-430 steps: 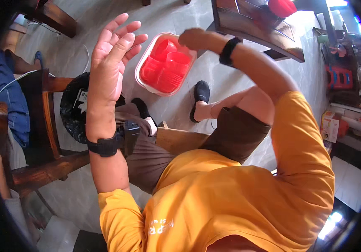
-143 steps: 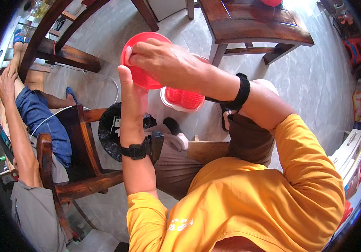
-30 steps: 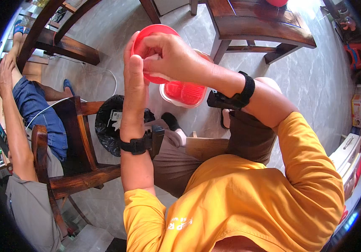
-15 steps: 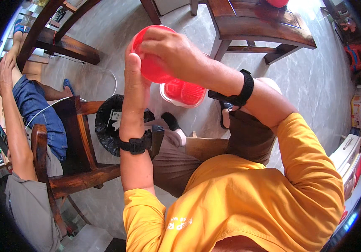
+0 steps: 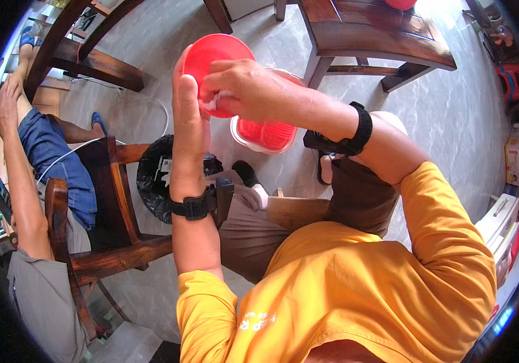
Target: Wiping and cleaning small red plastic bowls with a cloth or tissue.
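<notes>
My left hand (image 5: 188, 118) grips a round red bowl (image 5: 214, 49) from its left side, thumb up along the rim, the bowl's open side facing me. Inside the bowl, the bent fingers of my right hand (image 5: 244, 88) press a small white wad (image 5: 218, 98), which looks like tissue or cloth, against the inner wall near the lower rim. Below the bowl stands a white-rimmed container (image 5: 239, 140) with ribbed red plastic (image 5: 265, 134) in it. My right forearm and the bowl hide part of it.
A bin with a black bag (image 5: 150, 175) stands beside my left forearm. At left a person (image 5: 57, 157) sits in a wooden chair (image 5: 114, 254). A wooden stool (image 5: 374, 42) bearing a red round thing (image 5: 401, 3) is at the far right. A white cable (image 5: 164, 112) crosses the floor.
The bowl has turned its inside more toward me and shifted slightly left. My right hand has moved lower in it, and the white wad now shows between the fingers.
</notes>
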The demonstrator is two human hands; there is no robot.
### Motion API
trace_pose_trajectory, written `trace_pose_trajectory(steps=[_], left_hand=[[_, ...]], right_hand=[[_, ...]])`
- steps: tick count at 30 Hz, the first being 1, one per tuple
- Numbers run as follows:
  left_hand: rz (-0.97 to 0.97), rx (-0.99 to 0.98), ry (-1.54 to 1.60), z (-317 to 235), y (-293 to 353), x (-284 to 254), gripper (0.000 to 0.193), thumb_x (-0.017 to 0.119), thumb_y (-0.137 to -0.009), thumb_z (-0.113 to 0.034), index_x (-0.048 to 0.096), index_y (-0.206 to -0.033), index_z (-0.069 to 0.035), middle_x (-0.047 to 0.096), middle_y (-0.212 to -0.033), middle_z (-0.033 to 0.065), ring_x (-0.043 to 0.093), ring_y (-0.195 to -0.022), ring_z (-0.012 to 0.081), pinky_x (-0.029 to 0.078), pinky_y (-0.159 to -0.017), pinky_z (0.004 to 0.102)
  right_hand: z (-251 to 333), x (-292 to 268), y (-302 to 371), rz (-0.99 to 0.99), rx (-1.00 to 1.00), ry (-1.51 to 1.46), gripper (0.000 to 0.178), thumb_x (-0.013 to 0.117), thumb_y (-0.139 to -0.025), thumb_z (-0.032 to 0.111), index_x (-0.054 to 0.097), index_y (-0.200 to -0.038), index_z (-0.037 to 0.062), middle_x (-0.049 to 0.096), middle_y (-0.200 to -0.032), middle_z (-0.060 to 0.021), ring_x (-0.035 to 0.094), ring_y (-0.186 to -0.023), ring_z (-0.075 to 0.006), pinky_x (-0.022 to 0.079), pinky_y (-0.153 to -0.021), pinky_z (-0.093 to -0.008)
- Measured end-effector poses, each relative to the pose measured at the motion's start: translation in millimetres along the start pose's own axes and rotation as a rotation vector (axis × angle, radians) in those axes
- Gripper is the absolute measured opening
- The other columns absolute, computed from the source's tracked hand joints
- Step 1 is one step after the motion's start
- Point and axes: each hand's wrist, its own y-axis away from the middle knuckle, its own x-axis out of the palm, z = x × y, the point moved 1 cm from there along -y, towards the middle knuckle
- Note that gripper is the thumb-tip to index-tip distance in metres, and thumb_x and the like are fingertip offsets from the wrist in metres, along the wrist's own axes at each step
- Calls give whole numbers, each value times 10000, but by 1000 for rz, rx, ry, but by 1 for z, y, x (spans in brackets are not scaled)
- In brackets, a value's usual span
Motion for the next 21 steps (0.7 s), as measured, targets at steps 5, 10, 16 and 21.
trace_pose_trajectory(steps=[5, 10, 16, 21], left_hand=[[5, 27, -74, -5, 2, 8, 716, 415, -943, -620, 341, -1427, -97, 468, -1359, 109, 472, -1262, 221, 410, -1041, 373], [22, -93, 117, -16, 11, 24, 766, 391, -920, -673, 395, -1401, -76, 497, -1363, 92, 487, -1256, 215, 366, -1071, 416], [-5, -140, 100, -5, 4, 9, 757, 347, -930, -677, 423, -1382, -74, 524, -1332, 88, 501, -1238, 205, 377, -1059, 405], [-53, -90, 89, -6, 1, 13, 727, 339, -937, -664, 451, -1366, -88, 556, -1299, 81, 532, -1210, 212, 425, -1014, 389]], right_hand=[[1, -9, -2, 235, 124, 165, 170, 654, -772, 12, 633, -941, 27, 624, -951, -144, 649, -842, -343, 547, -716, -384], [-1, -8, -8, -279, -62, 256, 132, 642, -783, 16, 630, -915, 14, 607, -943, -127, 642, -828, -334, 541, -738, -386], [12, -8, -4, 175, -85, 40, 127, 619, -789, 0, 623, -915, 14, 588, -933, -139, 631, -811, -335, 533, -716, -396], [-5, -18, 1, 74, 10, 148, 129, 607, -786, -22, 611, -910, 13, 575, -911, -143, 623, -807, -343, 529, -715, -402]])
